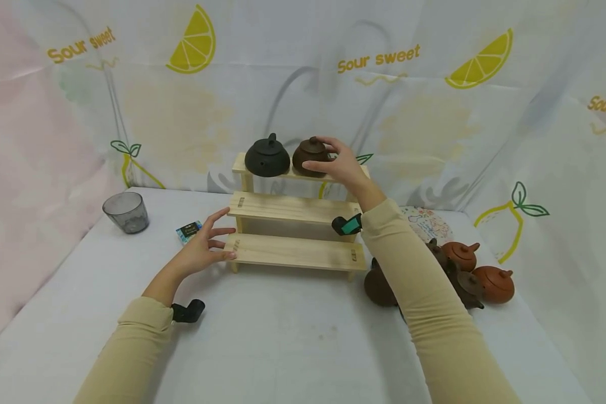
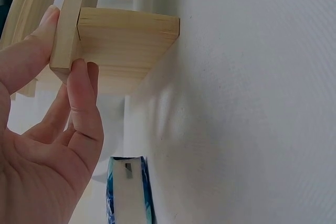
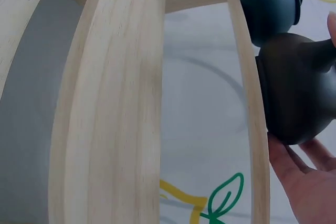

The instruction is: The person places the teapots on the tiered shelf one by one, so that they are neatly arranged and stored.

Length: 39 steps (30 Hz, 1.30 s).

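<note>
A three-tier wooden display stand point(image 1: 293, 252) stands on the white table. At the left end of its lowest board, my left hand point(image 1: 202, 249) pinches the wood between thumb and fingers; the left wrist view shows the board end point(image 2: 65, 61) in that grip. My right hand point(image 1: 340, 165) holds a dark brown teapot point(image 1: 305, 158) on the top board, thumb in front and fingers behind. A black teapot point(image 1: 266, 158) sits to its left on the same board. In the right wrist view the brown teapot point(image 3: 294, 87) touches the top board's edge, fingers at its side.
Several brown and reddish teapots point(image 1: 494, 284) cluster right of the stand, partly hidden by my right sleeve. A grey glass cup point(image 1: 127, 212) and a small blue box point(image 1: 188, 230) are on the left. A patterned round item point(image 1: 426, 223) lies behind the teapots.
</note>
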Each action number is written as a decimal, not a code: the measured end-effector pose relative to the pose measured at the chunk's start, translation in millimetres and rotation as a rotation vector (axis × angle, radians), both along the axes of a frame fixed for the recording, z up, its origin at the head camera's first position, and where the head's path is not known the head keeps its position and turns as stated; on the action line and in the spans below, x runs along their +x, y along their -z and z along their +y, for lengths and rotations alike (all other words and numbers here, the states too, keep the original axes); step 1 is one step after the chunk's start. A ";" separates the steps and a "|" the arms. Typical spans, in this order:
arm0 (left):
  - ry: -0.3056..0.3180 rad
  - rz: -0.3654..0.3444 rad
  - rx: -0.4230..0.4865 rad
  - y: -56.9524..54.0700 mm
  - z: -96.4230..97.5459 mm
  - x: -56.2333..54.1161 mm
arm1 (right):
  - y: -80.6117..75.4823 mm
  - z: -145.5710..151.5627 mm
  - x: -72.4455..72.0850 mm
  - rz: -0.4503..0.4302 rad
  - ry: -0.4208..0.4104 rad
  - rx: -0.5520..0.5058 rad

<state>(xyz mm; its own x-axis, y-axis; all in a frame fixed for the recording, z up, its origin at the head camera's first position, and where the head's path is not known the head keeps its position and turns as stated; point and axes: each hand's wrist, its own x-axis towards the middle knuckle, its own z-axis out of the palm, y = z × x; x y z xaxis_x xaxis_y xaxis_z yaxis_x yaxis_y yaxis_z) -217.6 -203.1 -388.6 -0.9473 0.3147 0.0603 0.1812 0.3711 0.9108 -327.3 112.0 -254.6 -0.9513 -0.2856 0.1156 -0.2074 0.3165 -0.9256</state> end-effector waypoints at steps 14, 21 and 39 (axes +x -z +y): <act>0.005 -0.011 0.007 1.3 1.2 -2.2 | -0.1 32.9 37.0 0.096 -0.020 -0.048; -0.008 -0.031 -0.002 -0.1 0.5 -0.7 | 2.6 58.1 64.9 0.117 -0.022 -0.072; 0.001 -0.023 0.014 -1.0 0.1 0.0 | 21.7 126.5 118.8 0.191 0.037 -0.059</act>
<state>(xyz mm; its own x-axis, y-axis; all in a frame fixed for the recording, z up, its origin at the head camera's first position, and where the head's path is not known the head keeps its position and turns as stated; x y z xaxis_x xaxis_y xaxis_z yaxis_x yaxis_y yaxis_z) -217.7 -203.0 -387.6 -0.9480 0.3152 0.0434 0.1610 0.3576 0.9199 -208.5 238.6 -276.2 -0.9202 -0.2384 0.3106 -0.3704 0.2730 -0.8878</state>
